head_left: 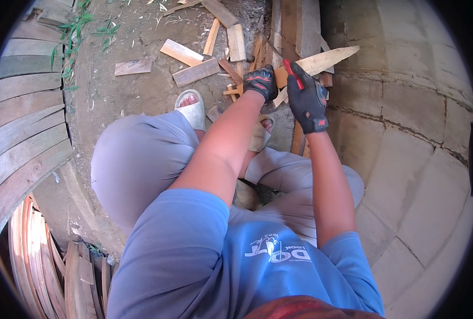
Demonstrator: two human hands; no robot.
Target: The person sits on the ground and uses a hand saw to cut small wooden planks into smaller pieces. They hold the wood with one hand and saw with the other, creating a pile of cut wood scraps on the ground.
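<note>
My left hand [261,83], in a black and red glove, is closed at the near end of a pale wooden board [321,61]. The board tapers to a point at the right. My right hand [307,101], gloved alike, is wrapped round a red-handled tool [293,74] lying across the board. A thin dark strip, perhaps its blade, runs from the handle toward the upper left; its kind is not plain. Both hands are close together, past my sandalled feet. The left fingertips are mostly hidden.
Cut wood offcuts [196,73] lie scattered on the dirt ground. Long beams [308,26] stand just beyond my hands. A block wall [401,106] rises at the right. Wooden slats [26,111] line the left, with stacked planks [37,260] at the lower left.
</note>
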